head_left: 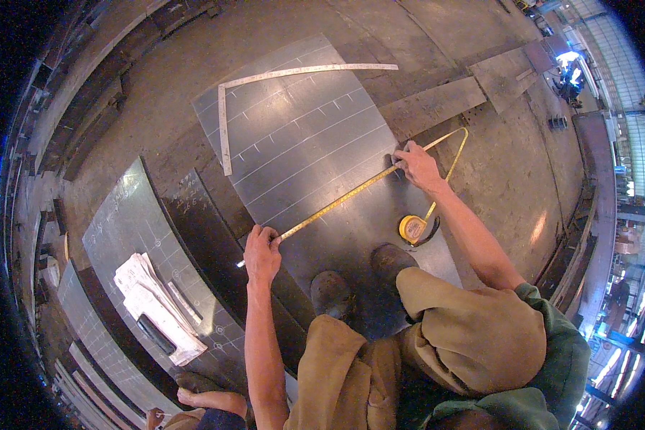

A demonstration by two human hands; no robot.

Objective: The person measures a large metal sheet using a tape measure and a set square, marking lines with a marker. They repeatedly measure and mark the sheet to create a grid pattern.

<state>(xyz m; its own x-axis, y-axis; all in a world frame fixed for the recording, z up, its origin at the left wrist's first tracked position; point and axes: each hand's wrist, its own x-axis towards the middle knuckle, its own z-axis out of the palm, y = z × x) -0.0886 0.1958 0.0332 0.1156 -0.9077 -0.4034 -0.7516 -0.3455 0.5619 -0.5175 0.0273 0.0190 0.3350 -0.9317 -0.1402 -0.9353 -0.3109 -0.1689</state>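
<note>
A yellow tape measure blade [337, 201] is stretched slantwise across a dark steel sheet [294, 129] marked with white lines. My left hand [262, 252] pinches the blade near its end at the sheet's left edge. Farther up and right, my right hand [417, 166] grips the blade by the sheet's right edge. Beyond that hand the blade bends sharply and runs back to the yellow tape measure case [412, 228], which rests near my boot with a dark strap beside it. A pale steel square [279, 74] lies on the far part of the sheet.
My boots [333, 292] stand on the sheet. At left, other marked plates [132, 208] carry papers [154, 301] and a dark oblong object [155, 334]. Another person's forearm [215, 402] shows at lower left. Flat steel strips [437, 107] lie at right; a bright glare [568, 61] shines beyond.
</note>
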